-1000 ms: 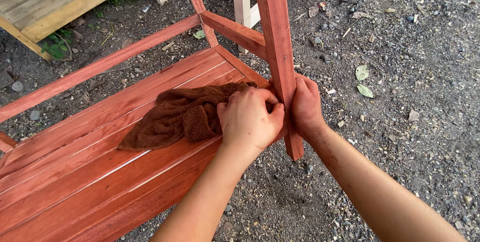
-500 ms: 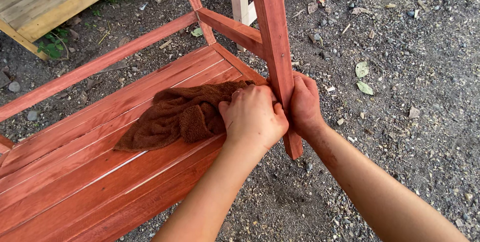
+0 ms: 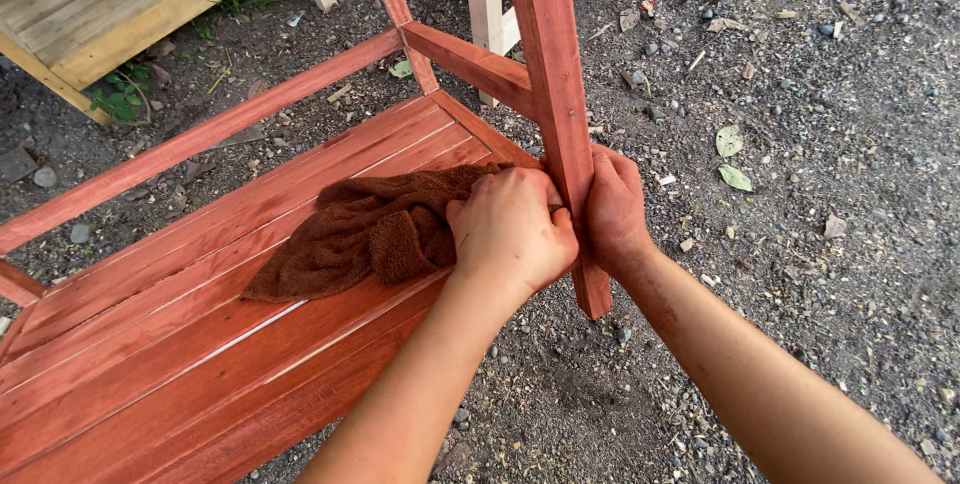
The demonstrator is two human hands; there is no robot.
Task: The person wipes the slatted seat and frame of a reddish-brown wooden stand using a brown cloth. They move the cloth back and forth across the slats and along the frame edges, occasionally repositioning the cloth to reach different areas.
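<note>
A brown rag point(image 3: 365, 232) lies on the slatted seat point(image 3: 180, 344) of a red-stained wooden bench, bunched against its corner leg point(image 3: 560, 114). The left hand point(image 3: 515, 229) presses closed on the rag's end at the leg's base; the right hand point(image 3: 615, 206) wraps the leg. Seat, rails and leg already appear evenly stained; an unstained pale frame point(image 3: 485, 4) stands behind on gravel.

The bench seat point(image 3: 200, 344) and its upright leg point(image 3: 555, 94) were wood, stained reddish-brown with a matt, smooth finish. The brown rag point(image 3: 365, 229) was nappy terry cloth. Unstained pale timber point(image 3: 130, 4) lay on rough, gritty gravel ground point(image 3: 820, 144).
</note>
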